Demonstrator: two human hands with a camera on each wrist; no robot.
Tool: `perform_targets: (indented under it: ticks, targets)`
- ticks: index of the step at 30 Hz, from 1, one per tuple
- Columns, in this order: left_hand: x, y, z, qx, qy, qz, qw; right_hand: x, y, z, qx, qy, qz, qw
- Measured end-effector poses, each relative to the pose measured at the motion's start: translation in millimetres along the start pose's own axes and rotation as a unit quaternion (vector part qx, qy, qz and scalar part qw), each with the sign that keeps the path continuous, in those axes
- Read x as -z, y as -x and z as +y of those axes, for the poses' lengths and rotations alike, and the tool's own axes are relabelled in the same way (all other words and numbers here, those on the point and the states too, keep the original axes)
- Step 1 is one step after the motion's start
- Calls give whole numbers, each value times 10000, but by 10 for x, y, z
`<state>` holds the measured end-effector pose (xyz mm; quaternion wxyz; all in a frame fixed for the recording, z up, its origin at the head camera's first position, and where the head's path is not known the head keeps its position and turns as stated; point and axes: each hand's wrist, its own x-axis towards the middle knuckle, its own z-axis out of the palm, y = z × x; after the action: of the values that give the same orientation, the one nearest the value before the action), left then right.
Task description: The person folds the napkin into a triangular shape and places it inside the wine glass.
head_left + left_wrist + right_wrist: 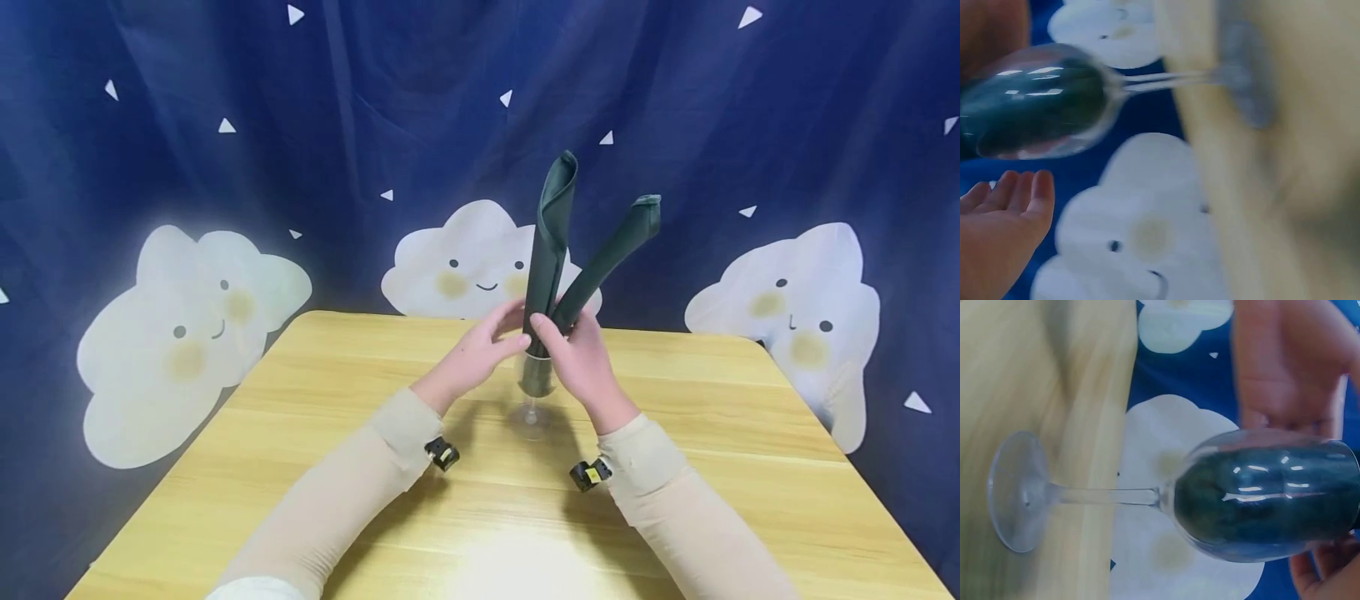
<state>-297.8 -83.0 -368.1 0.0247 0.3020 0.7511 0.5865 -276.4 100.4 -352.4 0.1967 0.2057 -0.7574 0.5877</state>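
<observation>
A clear stemmed wine glass (1104, 495) appears to stand on the table, with a dark green cloth napkin (547, 250) tucked into its bowl. Two rolled ends of the napkin rise above the rim, one nearly upright and the other leaning right. My right hand (583, 354) is at the rim and pinches the napkin, its thumb lying across the front and its fingers partly hidden behind the leaning roll. On the other side is my left hand (480, 350), thumb tip near the rim. In the left wrist view, the left fingers (1038, 194) look extended and apart from the bowl.
The light wooden table (360, 350) spreads around the glass, its far edge close to a dark blue curtain (337, 125) printed with clouds and white triangles. A small black camera sits on each wrist.
</observation>
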Motion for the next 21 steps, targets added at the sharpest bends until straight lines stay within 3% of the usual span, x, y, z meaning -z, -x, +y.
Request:
perform_targets:
  ticks: [4, 10, 16, 21]
  targets:
    - [-18, -172, 235, -476, 461, 161, 9977, 77, -41, 12, 269, -102, 285, 9992]
    - [-94, -309, 491, -522, 862, 392, 9941, 164, -94, -5, 58, -152, 487, 9987]
    - [-85, -314, 554, -365, 859, 861, 9919, 226, -115, 1, -130, -656, 626, 9958]
    - [-54, -280, 539, -469, 1769, 1317, 9742, 274, -122, 45, -183, -1462, 822, 9857]
